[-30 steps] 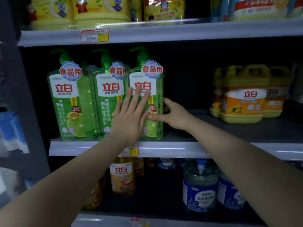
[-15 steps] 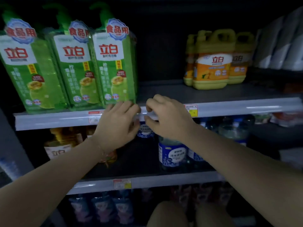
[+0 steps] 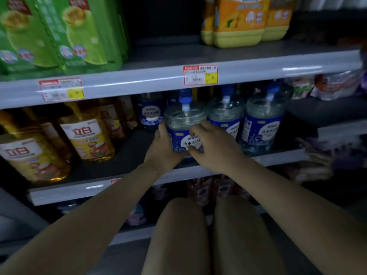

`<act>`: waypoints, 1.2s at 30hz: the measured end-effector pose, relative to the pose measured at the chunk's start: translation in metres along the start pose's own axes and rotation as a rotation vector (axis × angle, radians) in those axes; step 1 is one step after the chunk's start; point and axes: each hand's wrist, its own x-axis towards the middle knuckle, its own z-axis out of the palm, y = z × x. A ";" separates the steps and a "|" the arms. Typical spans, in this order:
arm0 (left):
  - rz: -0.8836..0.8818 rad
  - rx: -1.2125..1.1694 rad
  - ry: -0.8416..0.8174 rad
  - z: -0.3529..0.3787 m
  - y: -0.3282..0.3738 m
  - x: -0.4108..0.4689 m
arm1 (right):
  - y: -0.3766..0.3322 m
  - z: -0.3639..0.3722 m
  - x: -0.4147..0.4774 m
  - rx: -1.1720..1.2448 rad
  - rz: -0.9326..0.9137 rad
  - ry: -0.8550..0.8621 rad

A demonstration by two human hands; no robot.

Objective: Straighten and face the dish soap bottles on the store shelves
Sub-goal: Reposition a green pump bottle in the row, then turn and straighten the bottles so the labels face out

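Head view: gripping the blue-labelled bottle [image 3: 183, 129] upright at the front of the lower shelf [image 3: 127, 157]; left grip [image 3: 162, 150] curled round its left side, right grip [image 3: 215, 147] curled across its label; just left of two matching bottles [image 3: 262, 124].

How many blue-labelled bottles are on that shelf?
4 bottles: one bottle held between left hand and right hand, two right of it, one set back left. More may hide behind.

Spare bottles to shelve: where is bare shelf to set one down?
Upper shelf: bare stretch between the green bottles and the yellow jugs. Lower shelf: narrower patch between the amber bottles and the blue-label bottle that the left hand and right hand grip. Crowded right of it: two more blue-label bottles.
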 end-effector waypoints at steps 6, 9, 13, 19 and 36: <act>-0.183 -0.391 0.184 0.036 0.001 0.023 | 0.019 0.030 0.005 0.178 0.168 -0.026; -0.215 -0.459 0.272 0.042 -0.006 0.027 | 0.021 0.042 0.007 0.384 0.178 -0.040; -0.201 -0.438 0.368 0.041 -0.025 0.031 | 0.020 0.053 0.017 0.551 0.171 -0.069; -0.237 -0.319 0.548 0.026 -0.051 0.031 | 0.016 0.075 0.045 0.640 0.205 -0.067; -0.454 -0.031 0.789 0.015 -0.065 0.055 | -0.001 0.121 0.097 0.782 0.868 0.308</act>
